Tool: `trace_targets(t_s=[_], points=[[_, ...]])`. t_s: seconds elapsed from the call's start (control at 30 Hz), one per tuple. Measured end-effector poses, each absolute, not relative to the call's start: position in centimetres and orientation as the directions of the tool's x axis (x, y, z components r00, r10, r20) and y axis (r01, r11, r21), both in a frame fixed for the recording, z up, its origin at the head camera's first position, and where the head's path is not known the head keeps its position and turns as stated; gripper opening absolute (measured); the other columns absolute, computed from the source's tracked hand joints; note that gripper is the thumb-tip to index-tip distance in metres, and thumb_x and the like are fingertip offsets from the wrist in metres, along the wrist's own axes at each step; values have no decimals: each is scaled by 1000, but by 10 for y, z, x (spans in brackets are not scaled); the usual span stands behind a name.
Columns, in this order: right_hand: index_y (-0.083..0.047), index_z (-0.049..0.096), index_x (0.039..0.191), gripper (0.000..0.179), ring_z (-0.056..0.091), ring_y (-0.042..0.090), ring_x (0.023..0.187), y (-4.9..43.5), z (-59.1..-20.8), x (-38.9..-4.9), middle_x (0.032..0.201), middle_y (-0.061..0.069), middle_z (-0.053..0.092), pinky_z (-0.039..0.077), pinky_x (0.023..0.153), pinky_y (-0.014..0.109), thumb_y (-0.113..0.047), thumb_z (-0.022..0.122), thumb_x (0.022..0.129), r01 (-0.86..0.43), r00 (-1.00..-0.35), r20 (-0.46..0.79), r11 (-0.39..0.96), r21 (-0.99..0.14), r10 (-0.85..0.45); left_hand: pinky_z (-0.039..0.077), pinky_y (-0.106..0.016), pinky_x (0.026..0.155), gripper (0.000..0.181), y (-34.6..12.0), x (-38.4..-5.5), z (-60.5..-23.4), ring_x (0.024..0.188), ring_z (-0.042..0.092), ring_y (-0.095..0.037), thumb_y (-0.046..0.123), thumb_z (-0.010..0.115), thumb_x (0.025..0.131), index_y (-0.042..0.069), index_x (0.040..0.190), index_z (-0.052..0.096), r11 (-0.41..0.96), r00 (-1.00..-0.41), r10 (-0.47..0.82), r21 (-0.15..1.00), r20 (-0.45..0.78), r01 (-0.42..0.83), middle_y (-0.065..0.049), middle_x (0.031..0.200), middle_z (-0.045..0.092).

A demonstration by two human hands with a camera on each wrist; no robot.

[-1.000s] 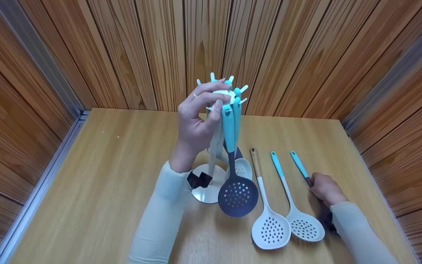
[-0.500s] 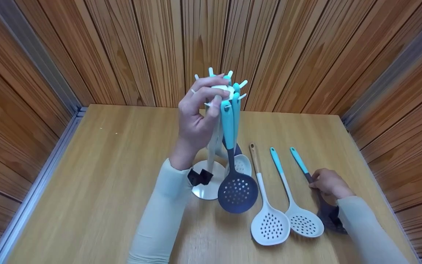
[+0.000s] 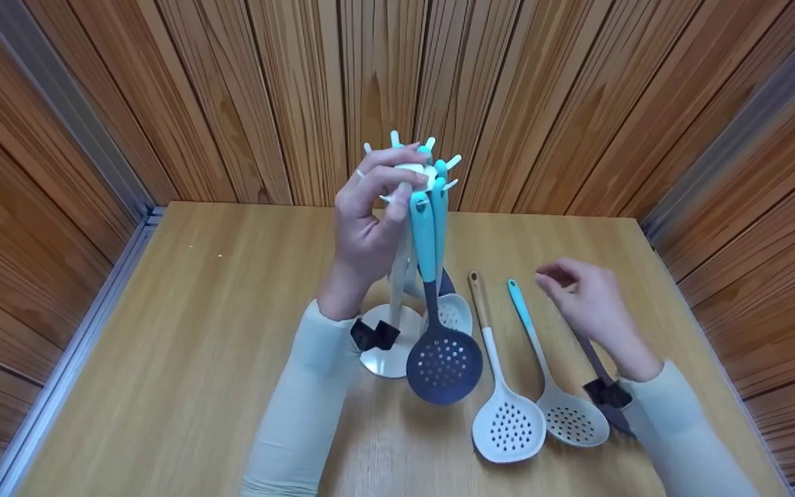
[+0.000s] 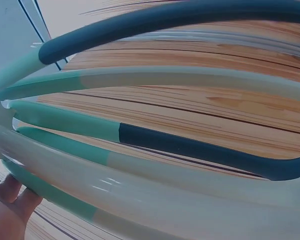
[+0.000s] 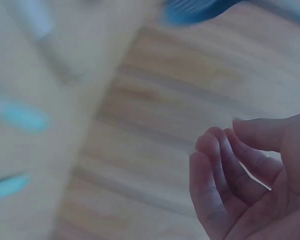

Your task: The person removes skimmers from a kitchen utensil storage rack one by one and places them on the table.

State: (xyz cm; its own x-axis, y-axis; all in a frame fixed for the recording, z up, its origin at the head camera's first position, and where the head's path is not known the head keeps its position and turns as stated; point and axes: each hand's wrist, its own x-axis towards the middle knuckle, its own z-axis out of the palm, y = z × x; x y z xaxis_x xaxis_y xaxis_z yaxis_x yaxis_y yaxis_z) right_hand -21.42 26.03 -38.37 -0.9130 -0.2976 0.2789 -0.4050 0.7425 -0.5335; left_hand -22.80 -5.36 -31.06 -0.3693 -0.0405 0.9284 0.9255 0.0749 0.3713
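Observation:
My left hand (image 3: pixel 370 221) grips the top of a white utensil stand (image 3: pixel 385 366), its fingers over the hub between the hooks. A dark skimmer (image 3: pixel 444 366) with a turquoise handle hangs at the stand's front. Other hanging utensils are partly hidden behind it; several turquoise handles show in the left wrist view. My right hand (image 3: pixel 597 307) is above the table with nothing in it, thumb and fingers loosely bent. Below it lies a dark utensil (image 3: pixel 589 351), its turquoise handle (image 5: pixel 10 186) visible in the right wrist view and its head mostly hidden.
On the wooden table (image 3: pixel 218 331), right of the stand, lie a white slotted turner (image 3: pixel 508 421) with a brown handle and a white skimmer (image 3: pixel 571 417) with a turquoise handle. Their heads are close together. Wood-panelled walls (image 3: pixel 301 103) enclose the back and sides.
My right hand has let go of the dark utensil's shaft and risen away from it, up and to the left. The left hand still holds the stand.

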Motion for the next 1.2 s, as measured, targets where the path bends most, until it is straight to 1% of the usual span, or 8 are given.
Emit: trace_targets(t_s=[0.1,0.23,0.33,0.47,0.6,0.73,0.97,1.2], points=[[-8,73,105,11,64,11,81,230,-373,-197,93,0,70,55,68,27,-11,69,95,-492,-870,334,685,-537,-362,55,-42,84,22,-54,-230,-312,113,61,-30,15,48,95,4,101,66,51,-378,-35,380,925,924,-19,114,65],[-12,73,106,13,63,5,84,196,-365,-176,95,-6,70,57,69,27,-12,70,94,-551,-835,356,613,-567,-420,54,-42,86,23,-56,-231,-313,114,60,-31,14,47,93,2,100,65,19,-391,-27,391,920,920,-20,114,64],[-12,72,111,17,62,4,89,178,-366,-166,98,-6,69,58,72,29,-14,71,93,-584,-809,372,550,-597,-455,53,-42,87,24,-57,-232,-313,114,59,-33,12,46,91,1,100,65,-6,-392,-23,392,919,920,-21,114,64],[-10,67,121,29,62,9,98,162,-372,-157,109,-1,68,58,77,31,-18,70,94,-584,-798,356,480,-655,-487,51,-47,93,24,-56,-234,-312,116,59,-36,9,44,90,0,99,65,-34,-383,-23,383,923,923,-22,111,64],[-11,61,132,40,63,16,107,153,-377,-152,120,1,66,57,84,33,-24,70,95,-543,-818,299,485,-686,-492,49,-50,97,24,-55,-236,-314,119,59,-37,9,44,89,0,99,63,-67,-389,-9,387,921,919,-23,111,63],[-14,56,139,48,61,16,112,147,-380,-149,124,-1,64,56,88,37,-29,69,95,-500,-829,234,485,-718,-508,48,-52,98,23,-56,-237,-315,119,58,-39,11,44,90,0,99,63,-98,-400,-5,397,917,912,-25,112,62],[-18,54,138,43,60,7,111,137,-386,-147,121,-4,65,54,91,35,-27,66,98,-453,-821,175,432,-780,-544,47,-53,99,23,-56,-236,-316,120,58,-39,12,45,91,1,99,63,-117,-407,-10,403,914,908,-24,112,62],[-17,60,127,29,63,10,104,128,-393,-145,112,-7,66,56,88,38,-25,64,99,-456,-822,202,404,-793,-533,45,-54,101,23,-54,-237,-317,121,56,-43,9,44,91,1,99,64,-140,-406,-8,401,914,906,-27,112,61]])
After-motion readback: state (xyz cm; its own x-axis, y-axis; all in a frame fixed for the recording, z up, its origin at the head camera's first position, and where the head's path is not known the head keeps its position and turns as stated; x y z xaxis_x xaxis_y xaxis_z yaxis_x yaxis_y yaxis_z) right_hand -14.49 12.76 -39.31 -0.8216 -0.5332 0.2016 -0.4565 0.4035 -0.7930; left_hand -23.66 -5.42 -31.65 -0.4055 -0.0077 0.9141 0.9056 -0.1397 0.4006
